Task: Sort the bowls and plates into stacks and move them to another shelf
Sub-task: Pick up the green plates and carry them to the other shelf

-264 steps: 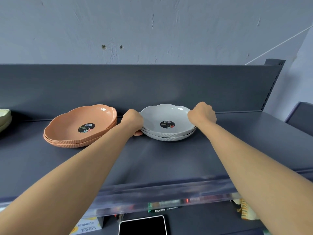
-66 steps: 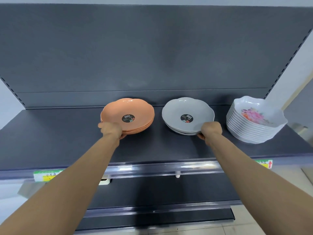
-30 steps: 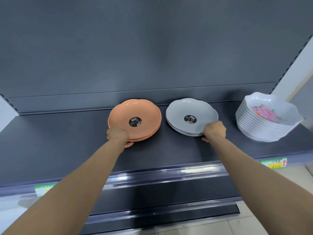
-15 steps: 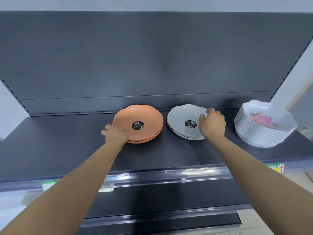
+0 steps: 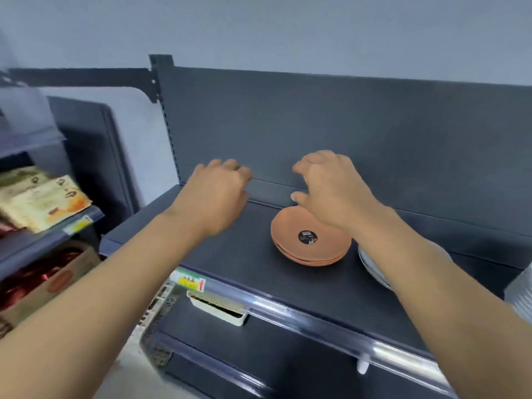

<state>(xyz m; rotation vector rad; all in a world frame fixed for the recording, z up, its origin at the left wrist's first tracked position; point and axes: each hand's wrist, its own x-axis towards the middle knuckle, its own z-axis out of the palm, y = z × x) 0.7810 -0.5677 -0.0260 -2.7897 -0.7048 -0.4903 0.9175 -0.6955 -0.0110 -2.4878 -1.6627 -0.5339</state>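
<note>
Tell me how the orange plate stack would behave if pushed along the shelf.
The orange plate stack looks like thin moulded plastic, so probably stiff and light for its size. Wide, shallow and flat on the shelf, it should slide rather than tip or roll. The nested plates may shift if pushed at the top rim only.

Grey plates (image 5: 371, 267): mostly behind my right forearm (image 5: 417, 269); only a rim sliver shows.
Orange plates (image 5: 290, 240): far rim covered by my right hand (image 5: 331, 191).
Ribbed white stack (image 5: 519, 295): cut off by the right edge.
Packets (image 5: 40, 197), left shelving: blurred.
Price label (image 5: 188, 282): print illegible.
</note>
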